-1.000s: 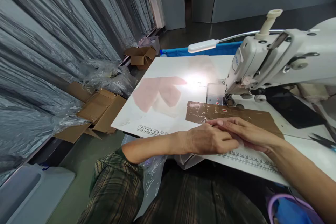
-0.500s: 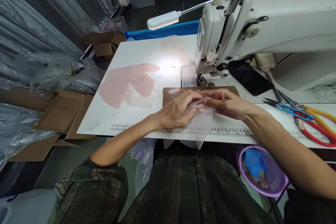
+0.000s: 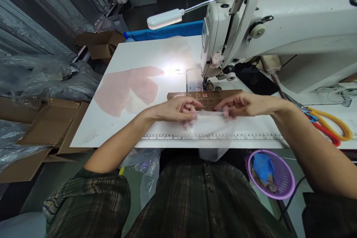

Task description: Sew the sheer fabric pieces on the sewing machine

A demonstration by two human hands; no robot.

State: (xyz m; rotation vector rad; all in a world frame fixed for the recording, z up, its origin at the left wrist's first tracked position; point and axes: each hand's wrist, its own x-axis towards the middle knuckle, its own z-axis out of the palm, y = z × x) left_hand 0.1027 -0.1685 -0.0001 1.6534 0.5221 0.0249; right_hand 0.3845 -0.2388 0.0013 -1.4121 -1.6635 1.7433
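A sheer white piece of fabric (image 3: 210,123) stretches between my two hands and drapes over the table's front edge. My left hand (image 3: 181,110) pinches its left end, and my right hand (image 3: 237,105) pinches the other end, both with curled fingers. Just beyond the hands lies a brown taped plate (image 3: 208,99) in front of the sewing machine (image 3: 220,41). The presser foot (image 3: 206,83) stands behind that plate, with no fabric seen under it. Sheer pink fabric pieces (image 3: 125,87) lie flat on the left of the white table (image 3: 92,128).
A printed ruler (image 3: 178,138) runs along the table's front edge. Orange-handled scissors (image 3: 331,121) lie at the right. A lamp (image 3: 165,18) lights the tabletop. Below the table is a purple basket (image 3: 287,180) with scraps; a cardboard box (image 3: 52,122) stands at the left.
My hands have moved apart, drawing the sheer white fabric out between them. It was bunched up between the fingers before. The view has shifted slightly to the right.
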